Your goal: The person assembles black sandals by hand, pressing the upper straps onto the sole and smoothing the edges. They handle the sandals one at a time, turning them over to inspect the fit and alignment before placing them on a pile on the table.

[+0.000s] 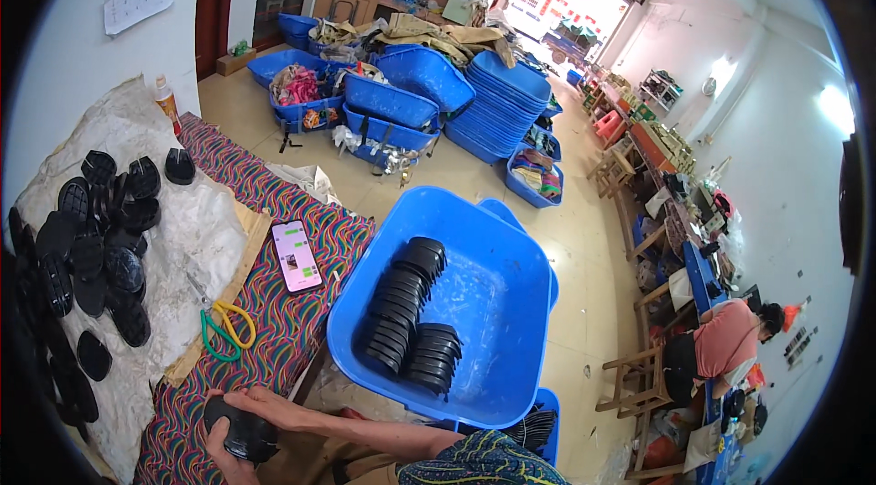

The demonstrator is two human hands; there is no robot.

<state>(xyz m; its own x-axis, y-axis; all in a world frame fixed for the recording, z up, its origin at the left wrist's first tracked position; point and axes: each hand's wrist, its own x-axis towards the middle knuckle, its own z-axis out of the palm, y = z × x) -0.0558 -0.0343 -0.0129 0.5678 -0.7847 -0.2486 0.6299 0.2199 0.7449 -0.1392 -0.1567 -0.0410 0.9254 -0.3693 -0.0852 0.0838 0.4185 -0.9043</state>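
Note:
Both hands hold a glossy black, rounded, sole-like piece over the patterned cloth at the lower left. My right hand wraps over its top, its forearm coming in from the right. My left hand grips it from below and the near side. Green-and-yellow-handled scissors lie just beyond the hands, and a phone with a lit screen lies past them. A heap of similar black pieces rests on a whitish sheet to the left.
A large blue basin stands right of the cloth-covered table, with black pieces stacked in rows inside. Stacked blue tubs and fabric fill the floor behind. A person in pink sits at the right-hand bench.

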